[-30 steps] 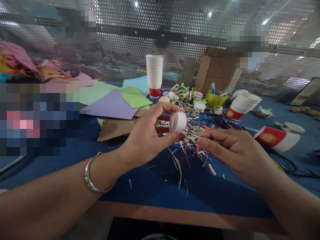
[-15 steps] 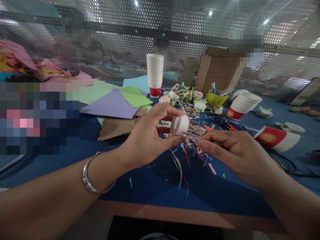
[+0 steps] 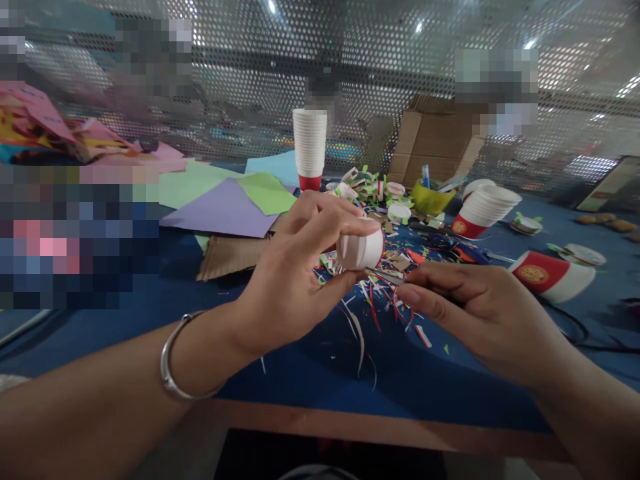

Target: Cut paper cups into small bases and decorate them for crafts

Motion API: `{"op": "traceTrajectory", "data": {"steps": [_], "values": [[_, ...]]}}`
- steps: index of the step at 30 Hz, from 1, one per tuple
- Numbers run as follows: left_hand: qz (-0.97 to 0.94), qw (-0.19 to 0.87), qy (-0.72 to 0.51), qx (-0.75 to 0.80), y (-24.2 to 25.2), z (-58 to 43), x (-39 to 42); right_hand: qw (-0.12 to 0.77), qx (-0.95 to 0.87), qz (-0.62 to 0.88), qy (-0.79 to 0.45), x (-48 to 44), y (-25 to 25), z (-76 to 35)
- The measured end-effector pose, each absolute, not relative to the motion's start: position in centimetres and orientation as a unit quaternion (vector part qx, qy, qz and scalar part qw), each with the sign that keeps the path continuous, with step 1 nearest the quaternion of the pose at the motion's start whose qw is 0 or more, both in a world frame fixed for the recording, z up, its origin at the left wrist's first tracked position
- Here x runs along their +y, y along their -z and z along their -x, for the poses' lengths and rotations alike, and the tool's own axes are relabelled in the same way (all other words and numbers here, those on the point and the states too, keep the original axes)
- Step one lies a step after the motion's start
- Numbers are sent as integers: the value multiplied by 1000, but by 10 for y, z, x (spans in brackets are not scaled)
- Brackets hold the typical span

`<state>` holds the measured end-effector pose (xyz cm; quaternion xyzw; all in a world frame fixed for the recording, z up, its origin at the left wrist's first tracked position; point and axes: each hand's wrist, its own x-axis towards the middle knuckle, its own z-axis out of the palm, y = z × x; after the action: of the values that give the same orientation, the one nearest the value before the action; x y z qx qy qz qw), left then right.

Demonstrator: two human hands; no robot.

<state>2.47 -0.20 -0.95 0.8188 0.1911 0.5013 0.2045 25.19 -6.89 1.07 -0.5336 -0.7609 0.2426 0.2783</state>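
Note:
My left hand (image 3: pixel 295 273), with a silver bangle on its wrist, grips a short cut-down paper cup (image 3: pixel 367 248) between thumb and fingers. The cup piece is white with a thin red edge and lies tilted on its side, above the table. In my right hand (image 3: pixel 465 310) a slim pointed metal tool (image 3: pixel 387 275) is pinched between thumb and fingers. Its tip meets the lower edge of the cup piece; I cannot make out its exact kind. Below both hands, paper scraps and curled strips (image 3: pixel 359 333) lie scattered over the blue tabletop (image 3: pixel 300 373).
A tall stack of paper cups (image 3: pixel 310 147) stands at the back. Coloured paper (image 3: pixel 225 207) and corrugated cardboard (image 3: pixel 230 257) lie left. Further right are cut cup bottoms with green paper (image 3: pixel 367 183), a yellow holder (image 3: pixel 433 198), more cups (image 3: pixel 483 210) and a tipped cup (image 3: pixel 550 277).
My left hand has turned slightly, its fingers shifting over the cup piece, which has rotated a little. The tool tip has moved slightly lower along the cup's edge.

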Motion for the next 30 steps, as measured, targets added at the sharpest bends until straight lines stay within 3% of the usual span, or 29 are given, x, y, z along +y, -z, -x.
{"op": "traceTrajectory", "data": {"steps": [9, 11, 17, 30], "values": [[-838, 103, -483, 232, 3, -21, -6, 269, -760, 554, -209, -69, -8, -250], [-830, 140, -481, 244, 5, -22, -4, 265, -754, 557, -223, -68, -8, -251], [-766, 388, -439, 262, 21, -24, 14, 245, -730, 568, -290, -65, -8, -254], [-760, 437, -424, 227, 22, -29, 13, 308, -686, 551, -362, -62, -11, -259]]}}
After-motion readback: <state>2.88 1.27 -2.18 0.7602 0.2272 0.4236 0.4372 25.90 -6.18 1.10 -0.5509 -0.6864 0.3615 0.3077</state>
